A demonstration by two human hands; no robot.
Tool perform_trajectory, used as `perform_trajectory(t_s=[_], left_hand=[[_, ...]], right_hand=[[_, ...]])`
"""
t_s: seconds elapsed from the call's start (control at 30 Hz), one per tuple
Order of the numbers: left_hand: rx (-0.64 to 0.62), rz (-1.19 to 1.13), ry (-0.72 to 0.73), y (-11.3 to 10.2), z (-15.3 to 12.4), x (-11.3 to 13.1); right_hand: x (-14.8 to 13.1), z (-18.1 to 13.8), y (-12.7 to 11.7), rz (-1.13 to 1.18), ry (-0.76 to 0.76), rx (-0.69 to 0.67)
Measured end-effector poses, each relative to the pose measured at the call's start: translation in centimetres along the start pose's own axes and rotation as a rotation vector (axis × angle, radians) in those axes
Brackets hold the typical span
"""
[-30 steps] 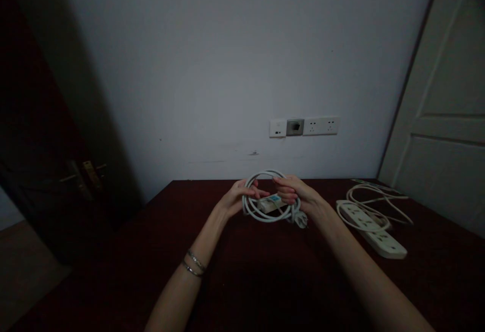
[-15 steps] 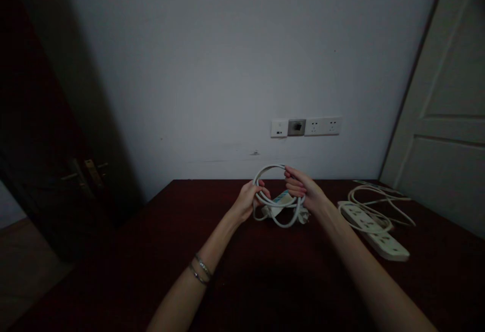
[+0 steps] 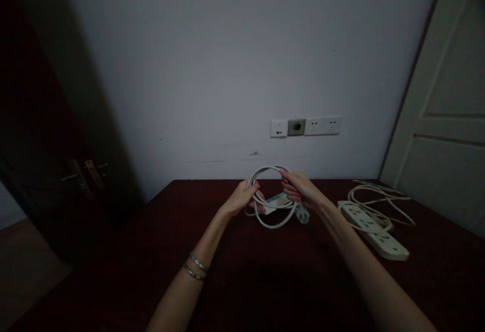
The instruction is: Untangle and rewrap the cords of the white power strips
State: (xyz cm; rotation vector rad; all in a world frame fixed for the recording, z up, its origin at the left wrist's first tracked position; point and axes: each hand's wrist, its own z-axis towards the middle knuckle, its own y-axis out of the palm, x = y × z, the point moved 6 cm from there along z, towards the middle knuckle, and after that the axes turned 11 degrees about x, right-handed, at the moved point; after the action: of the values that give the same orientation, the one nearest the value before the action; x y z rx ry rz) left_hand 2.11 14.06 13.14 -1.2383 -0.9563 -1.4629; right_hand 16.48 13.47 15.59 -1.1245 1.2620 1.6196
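Between my two hands hangs a white power cord (image 3: 273, 227), looped into a coil of several turns. My left hand (image 3: 242, 196) is closed around the coil's left side. On the right side, my right hand (image 3: 299, 188) grips the loops with fingers wrapped round them. A three-pin plug (image 3: 302, 215) dangles just below my right hand. Behind the loops lies a white block with a blue part (image 3: 278, 201), perhaps a power strip; the cord and my hands partly hide it.
To the right, a white power strip (image 3: 379, 236) lies on the dark red table (image 3: 265, 286) with its own loose cord (image 3: 394, 200) over it. Wall sockets (image 3: 323, 126) are set above the table's back edge. Doors stand at both sides.
My left hand has shifted slightly left, and my right hand a little left and down, with the coil between them. The hanging loop looks rounder and wider now.
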Motion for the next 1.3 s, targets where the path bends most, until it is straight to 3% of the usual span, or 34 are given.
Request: perform_trajectory(t_s=[0.13, 0.33, 0.57, 0.7, 0.83, 1.0, 1.1, 1.2, 1.3], left_hand=[[-0.069, 0.157, 0.033, -0.6, -0.2, 0.2], [-0.068, 0.301, 0.104, -1.3, 0.0, 0.4], [-0.082, 0.052, 0.102, -0.4, -0.1, 0.0], [-0.167, 0.003, 0.092, -0.1, 0.1, -2.2], [-0.289, 0.234, 0.065, 0.8, 0.4, -6.0], [-0.160, 0.356, 0.316, 0.8, 1.4, -7.7], [-0.059, 0.338, 0.355, 0.4, 1.7, -7.2], [0.039, 0.341, 0.429, 0.2, 1.5, -4.9], [0.183, 0.382, 0.548, 0.2, 0.8, -0.9]], right_hand=[[0.4, -0.1, 0.2, -0.046, 0.041, -0.039], [0.7, -0.5, 0.5, -0.069, 0.104, -0.096], [-1.0, -0.7, 0.2, 0.144, 0.122, -0.135], [-2.6, -0.7, -1.0, 0.355, 0.120, -0.100], [-4.5, -1.4, -2.6, 0.501, 0.056, -0.074], [-6.8, -2.2, -3.5, 0.611, -0.074, -0.086], [-9.1, -2.0, -3.4, 0.700, -0.177, -0.097], [-12.4, -1.2, -2.5, 0.701, -0.303, -0.039], [-15.1, -0.2, -1.3, 0.569, -0.396, 0.148]])
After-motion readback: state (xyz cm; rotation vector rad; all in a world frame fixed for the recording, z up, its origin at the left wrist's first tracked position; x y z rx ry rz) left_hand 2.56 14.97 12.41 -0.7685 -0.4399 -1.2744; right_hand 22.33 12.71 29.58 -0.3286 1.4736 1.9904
